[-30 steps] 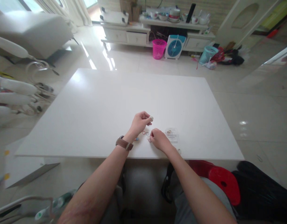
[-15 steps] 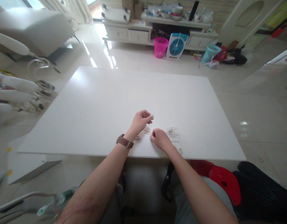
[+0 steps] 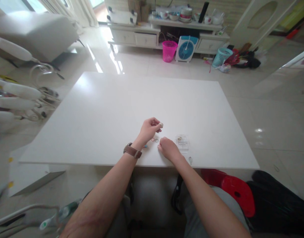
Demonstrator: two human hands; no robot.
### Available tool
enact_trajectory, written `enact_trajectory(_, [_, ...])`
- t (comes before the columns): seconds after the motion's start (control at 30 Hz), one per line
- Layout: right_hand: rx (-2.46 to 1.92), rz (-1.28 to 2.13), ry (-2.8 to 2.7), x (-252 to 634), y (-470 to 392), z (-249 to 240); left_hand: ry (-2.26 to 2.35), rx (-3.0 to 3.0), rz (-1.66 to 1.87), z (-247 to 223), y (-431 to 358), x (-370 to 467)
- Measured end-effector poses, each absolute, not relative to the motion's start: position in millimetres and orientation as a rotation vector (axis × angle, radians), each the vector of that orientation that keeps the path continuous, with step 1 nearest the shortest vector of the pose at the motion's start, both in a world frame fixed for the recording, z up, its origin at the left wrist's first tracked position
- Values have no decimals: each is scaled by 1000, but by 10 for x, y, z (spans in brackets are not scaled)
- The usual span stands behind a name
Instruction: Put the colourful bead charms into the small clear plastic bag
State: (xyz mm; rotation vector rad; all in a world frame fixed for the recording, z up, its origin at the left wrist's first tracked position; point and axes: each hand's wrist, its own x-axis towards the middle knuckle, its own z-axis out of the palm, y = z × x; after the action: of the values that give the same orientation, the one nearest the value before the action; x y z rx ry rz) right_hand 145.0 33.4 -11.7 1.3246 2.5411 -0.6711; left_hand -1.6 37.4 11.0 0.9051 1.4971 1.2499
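My left hand (image 3: 149, 129), with a brown-strapped watch (image 3: 132, 150) at the wrist, hovers over the white table (image 3: 142, 99). Its thumb and fingers are pinched around a small pale thing (image 3: 161, 125), too small to name. Two thin rings, a reddish one (image 3: 152, 139) and a darker one (image 3: 156, 140), lie between my hands. My right hand (image 3: 168, 148) rests low at the table, its fingers curled and pinched, with a small ring (image 3: 158, 146) at the fingertips. Beside it is a clear compartment box (image 3: 183, 143) with a gold-coloured ring (image 3: 179, 138) inside.
A small clear item (image 3: 190, 160) lies near the table's front edge. Something small and blue (image 3: 145, 145) shows beside my left wrist. A red stool (image 3: 238, 195) stands below at the right. Beyond the table are a pink basket (image 3: 169, 53) and a blue fan (image 3: 186, 49).
My right hand has shifted slightly left, towards the loose rings. The ring seen below my left fingers before is hidden now. My left hand has hardly moved.
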Motion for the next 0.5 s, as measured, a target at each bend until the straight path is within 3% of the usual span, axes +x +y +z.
enact_trajectory(0.5, [1237, -680, 2549, 1507, 355, -47, 1504, 909, 1213, 49, 405, -25])
